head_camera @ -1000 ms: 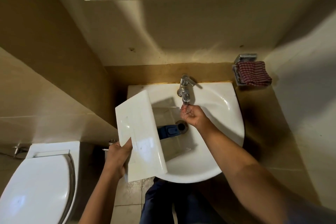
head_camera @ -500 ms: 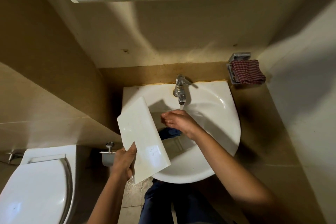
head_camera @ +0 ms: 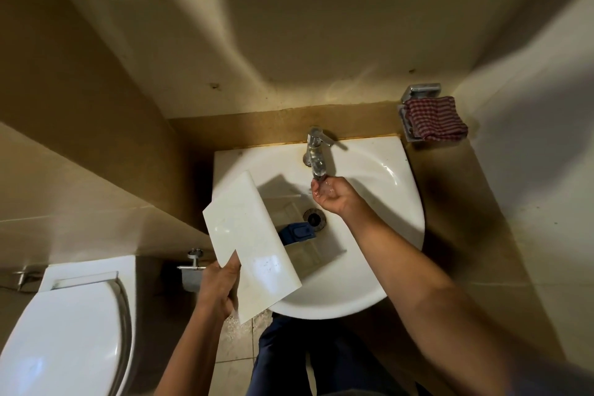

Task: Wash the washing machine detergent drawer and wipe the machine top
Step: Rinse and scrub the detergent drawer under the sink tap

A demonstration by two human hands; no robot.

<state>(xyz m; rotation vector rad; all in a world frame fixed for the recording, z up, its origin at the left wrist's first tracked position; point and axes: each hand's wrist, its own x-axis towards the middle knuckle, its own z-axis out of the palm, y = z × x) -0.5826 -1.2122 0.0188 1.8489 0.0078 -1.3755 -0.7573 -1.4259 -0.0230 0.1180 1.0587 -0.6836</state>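
Left hand (head_camera: pixel 220 286) grips the detergent drawer (head_camera: pixel 247 244) over the sink (head_camera: pixel 385 202); right hand (head_camera: pixel 332 194) cups open, empty, under the tap (head_camera: pixel 316 154).

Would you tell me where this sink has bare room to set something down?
Bare: in the sink, the right slope between the right hand and the rim, and the back ledge left of the tap. Crowded: left and centre, where the left hand holds the drawer by the drain.
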